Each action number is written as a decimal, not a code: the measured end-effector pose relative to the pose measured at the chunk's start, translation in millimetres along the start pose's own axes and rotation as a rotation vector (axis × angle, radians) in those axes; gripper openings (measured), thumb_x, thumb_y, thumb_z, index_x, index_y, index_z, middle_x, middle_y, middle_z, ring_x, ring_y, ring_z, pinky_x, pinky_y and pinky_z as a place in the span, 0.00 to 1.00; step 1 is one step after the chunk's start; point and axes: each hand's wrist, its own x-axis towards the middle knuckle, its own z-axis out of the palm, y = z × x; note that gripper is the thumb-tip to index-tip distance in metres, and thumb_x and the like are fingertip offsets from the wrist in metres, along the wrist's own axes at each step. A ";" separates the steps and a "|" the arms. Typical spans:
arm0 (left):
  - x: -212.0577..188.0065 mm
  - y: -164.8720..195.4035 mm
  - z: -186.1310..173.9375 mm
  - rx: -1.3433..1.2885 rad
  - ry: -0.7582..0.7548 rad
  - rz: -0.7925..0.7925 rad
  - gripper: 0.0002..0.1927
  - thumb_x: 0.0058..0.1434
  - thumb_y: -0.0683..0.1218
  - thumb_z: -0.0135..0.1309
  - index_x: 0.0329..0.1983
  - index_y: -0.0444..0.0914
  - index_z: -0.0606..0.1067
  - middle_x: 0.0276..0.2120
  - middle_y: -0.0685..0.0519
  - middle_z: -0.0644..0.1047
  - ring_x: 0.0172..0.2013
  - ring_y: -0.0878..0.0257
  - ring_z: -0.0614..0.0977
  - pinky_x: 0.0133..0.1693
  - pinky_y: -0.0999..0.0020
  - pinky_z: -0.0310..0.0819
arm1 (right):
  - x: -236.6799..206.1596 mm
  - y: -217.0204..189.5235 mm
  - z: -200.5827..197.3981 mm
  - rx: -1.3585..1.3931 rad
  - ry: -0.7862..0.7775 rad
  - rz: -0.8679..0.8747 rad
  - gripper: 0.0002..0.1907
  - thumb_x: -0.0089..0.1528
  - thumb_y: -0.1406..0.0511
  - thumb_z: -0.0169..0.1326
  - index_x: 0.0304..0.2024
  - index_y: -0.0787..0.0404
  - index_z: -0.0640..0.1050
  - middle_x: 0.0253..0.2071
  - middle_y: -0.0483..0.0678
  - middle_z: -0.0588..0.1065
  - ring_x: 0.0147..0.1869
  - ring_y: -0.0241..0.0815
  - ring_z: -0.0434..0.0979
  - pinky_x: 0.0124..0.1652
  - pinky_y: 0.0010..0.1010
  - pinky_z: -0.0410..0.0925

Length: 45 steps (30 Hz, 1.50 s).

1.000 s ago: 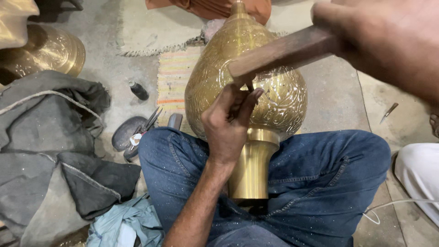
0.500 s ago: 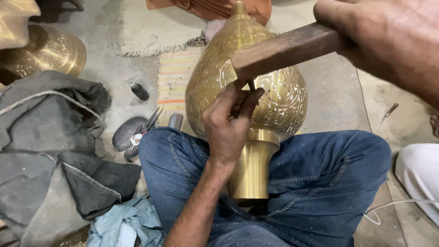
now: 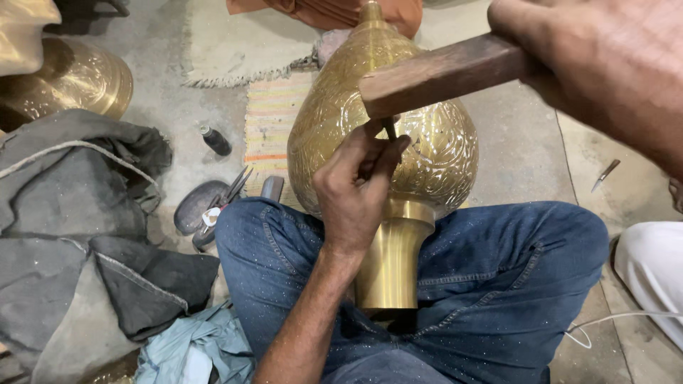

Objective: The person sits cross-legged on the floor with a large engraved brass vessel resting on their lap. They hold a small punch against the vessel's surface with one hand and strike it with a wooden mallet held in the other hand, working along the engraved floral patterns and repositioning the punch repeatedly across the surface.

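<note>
A large engraved brass vase (image 3: 427, 153) lies across my crossed legs in blue jeans (image 3: 498, 284), its plain neck pointing toward me. My left hand (image 3: 356, 188) pinches a thin metal chisel (image 3: 388, 129) upright against the vase's patterned belly. My right hand (image 3: 605, 64), close to the camera at the upper right, grips a wooden mallet (image 3: 441, 75). The mallet's block end sits right on top of the chisel.
Grey cloths (image 3: 78, 235) are heaped at the left, with another brass vessel (image 3: 78, 78) behind them. A small dark bottle (image 3: 215, 140), pliers (image 3: 228, 195) and a striped mat (image 3: 270, 121) lie on the floor. A loose chisel (image 3: 605, 174) lies at right, beside someone's white-clad knee (image 3: 651, 270).
The mallet has come down from slightly above onto the head of the chisel. My left hand and the vase have stayed in place.
</note>
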 end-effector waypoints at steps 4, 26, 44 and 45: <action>0.7 4.0 -2.5 -0.099 0.013 0.026 0.15 0.69 0.43 0.60 0.58 0.37 0.77 0.35 0.52 0.83 0.34 0.66 0.87 0.31 0.71 0.85 | -13.4 5.5 7.6 0.286 0.092 0.024 0.06 0.65 0.67 0.60 0.38 0.63 0.76 0.31 0.51 0.75 0.35 0.43 0.78 0.34 0.36 0.71; -1.8 0.1 -1.6 -0.127 0.007 0.074 0.16 0.71 0.44 0.59 0.60 0.40 0.75 0.39 0.52 0.84 0.38 0.69 0.87 0.36 0.74 0.88 | -19.1 14.5 16.2 0.339 0.095 -0.035 0.04 0.70 0.70 0.57 0.45 0.62 0.75 0.38 0.52 0.76 0.43 0.45 0.80 0.46 0.36 0.74; -0.5 -0.9 -3.1 -0.073 -0.019 0.020 0.10 0.70 0.45 0.60 0.53 0.38 0.78 0.37 0.53 0.84 0.33 0.69 0.86 0.31 0.73 0.85 | -9.8 19.6 16.7 -0.191 -0.282 0.063 0.09 0.65 0.65 0.62 0.46 0.58 0.79 0.27 0.52 0.78 0.30 0.44 0.81 0.33 0.35 0.74; 0.3 -1.2 -2.8 -0.038 -0.037 -0.012 0.08 0.69 0.44 0.61 0.48 0.39 0.79 0.34 0.53 0.84 0.29 0.68 0.85 0.28 0.73 0.83 | -9.3 24.5 18.8 -0.138 -0.163 -0.005 0.10 0.63 0.67 0.61 0.48 0.60 0.80 0.29 0.53 0.78 0.31 0.46 0.81 0.34 0.36 0.74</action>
